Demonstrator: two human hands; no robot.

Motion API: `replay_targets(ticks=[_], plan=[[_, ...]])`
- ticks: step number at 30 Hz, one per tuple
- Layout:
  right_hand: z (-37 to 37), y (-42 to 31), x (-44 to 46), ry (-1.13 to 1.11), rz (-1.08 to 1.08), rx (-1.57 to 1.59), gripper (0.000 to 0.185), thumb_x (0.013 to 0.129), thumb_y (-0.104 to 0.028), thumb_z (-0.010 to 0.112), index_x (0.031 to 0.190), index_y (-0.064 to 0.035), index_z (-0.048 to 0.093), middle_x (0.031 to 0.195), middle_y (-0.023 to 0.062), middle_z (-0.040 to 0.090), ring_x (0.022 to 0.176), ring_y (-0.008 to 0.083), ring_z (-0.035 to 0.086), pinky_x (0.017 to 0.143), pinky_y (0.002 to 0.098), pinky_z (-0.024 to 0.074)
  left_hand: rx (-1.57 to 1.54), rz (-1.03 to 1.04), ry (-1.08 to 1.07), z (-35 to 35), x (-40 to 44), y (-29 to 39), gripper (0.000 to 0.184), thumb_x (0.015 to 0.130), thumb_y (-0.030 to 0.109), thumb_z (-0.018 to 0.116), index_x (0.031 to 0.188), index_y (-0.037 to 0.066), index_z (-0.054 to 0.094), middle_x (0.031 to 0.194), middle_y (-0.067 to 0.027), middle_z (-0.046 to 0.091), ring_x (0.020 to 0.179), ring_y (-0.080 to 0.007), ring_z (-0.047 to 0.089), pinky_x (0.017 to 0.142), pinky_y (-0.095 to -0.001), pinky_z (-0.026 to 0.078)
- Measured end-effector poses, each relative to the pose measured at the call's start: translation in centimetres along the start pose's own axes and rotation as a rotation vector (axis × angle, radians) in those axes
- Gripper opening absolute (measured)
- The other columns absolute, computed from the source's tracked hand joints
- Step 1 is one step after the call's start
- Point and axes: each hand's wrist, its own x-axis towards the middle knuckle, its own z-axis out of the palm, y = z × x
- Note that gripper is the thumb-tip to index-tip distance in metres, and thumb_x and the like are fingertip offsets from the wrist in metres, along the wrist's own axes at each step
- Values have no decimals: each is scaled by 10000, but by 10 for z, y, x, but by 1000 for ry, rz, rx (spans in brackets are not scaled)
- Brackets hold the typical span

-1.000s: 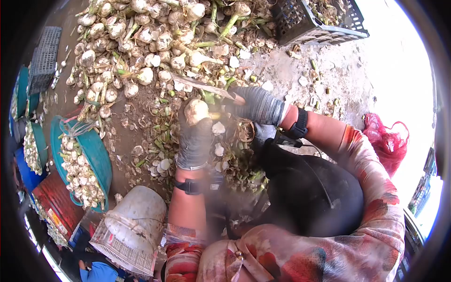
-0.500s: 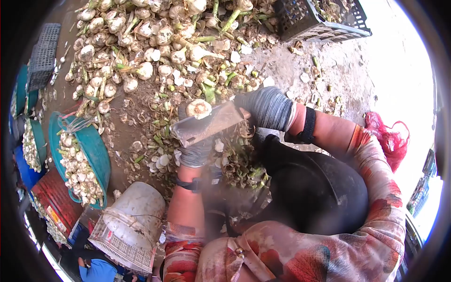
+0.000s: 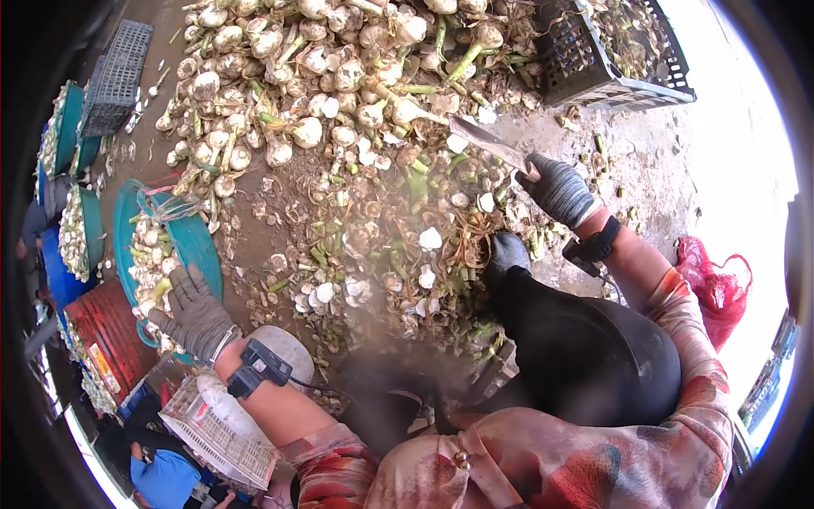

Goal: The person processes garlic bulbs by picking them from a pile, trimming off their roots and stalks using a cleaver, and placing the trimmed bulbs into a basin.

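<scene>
Our left hand [image 3: 197, 318] spreads open at the teal basin [image 3: 202, 250].
Garlic bulbs [image 3: 148, 253] fill the basin beside our gloved fingers; our right hand [image 3: 558, 192] grips a wide-bladed knife [image 3: 490, 144], its tip near the garlic pile [image 3: 348, 75].

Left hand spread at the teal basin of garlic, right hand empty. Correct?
Not quite: the right hand isn't empty, it grips a knife by the handle, as the head view shows. The rest stands: left hand spread at the teal basin of garlic.
</scene>
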Motion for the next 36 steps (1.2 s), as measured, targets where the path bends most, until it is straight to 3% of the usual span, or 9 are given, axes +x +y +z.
replay_targets(ticks=[2,5,7,11,15,19,21,25,36], plan=[[2,-4,-1,-3,-13,43,347,855,-363,638,1034,-66,611,768,234,637,757,424,626,660,469,493,34,-155,169,-2,23,-31,617,929,397,556,1372,10,370,1394,-224,428,1264,-336,459,1077,-488,367],[8,-9,4,-55,-32,44,352,856,-369,634,1046,-73,609,741,234,628,717,423,625,630,470,492,359,-313,-386,25,14,-129,556,927,292,589,1359,4,390,1275,-220,516,1153,-332,536,1003,-445,441],[4,-16,2,-47,-58,48,351,860,-368,629,1047,-73,605,735,232,626,715,423,624,629,471,492,743,-190,-510,46,17,-218,520,878,148,656,1321,-22,444,1192,-180,573,1058,-237,574,958,-338,461],[0,-23,-1,-83,-44,85,362,861,-373,622,1073,-80,607,785,231,638,761,413,631,665,469,498,1921,55,-706,98,0,-264,669,741,253,776,1299,16,494,1240,-232,554,1117,-377,554,991,-438,410],[-6,-41,3,-147,-73,100,433,860,-454,611,1105,-97,606,801,206,656,774,397,643,681,461,506,1831,-13,-757,95,-11,-250,575,788,158,728,1291,45,472,1225,-181,554,1080,-297,566,952,-390,442],[-3,-68,4,-63,-349,134,343,853,-395,609,1042,-110,578,765,175,646,724,385,645,631,468,499,664,-405,-848,68,-68,-221,401,900,77,600,1249,59,402,1114,-94,539,997,-168,533,883,-299,468],[-3,-84,7,-123,-407,65,269,839,-328,604,999,-115,564,756,166,644,720,380,645,628,467,497,1040,37,-1191,28,-75,-225,418,899,101,603,1271,57,417,1125,-104,565,1001,-187,554,884,-332,475],[-9,-94,-3,-185,-495,66,239,830,-310,604,990,-132,589,754,157,648,713,369,649,626,464,501,1072,150,-1178,41,-106,-190,427,887,127,619,1269,43,447,1132,-100,587,986,-199,579,884,-353,478],[13,-65,-6,-179,-479,66,252,787,-212,599,1024,-127,584,772,153,653,727,371,651,625,468,501,892,-150,-1040,61,-139,-164,429,856,116,650,1230,19,463,1045,-112,612,944,-193,597,802,-321,501]])
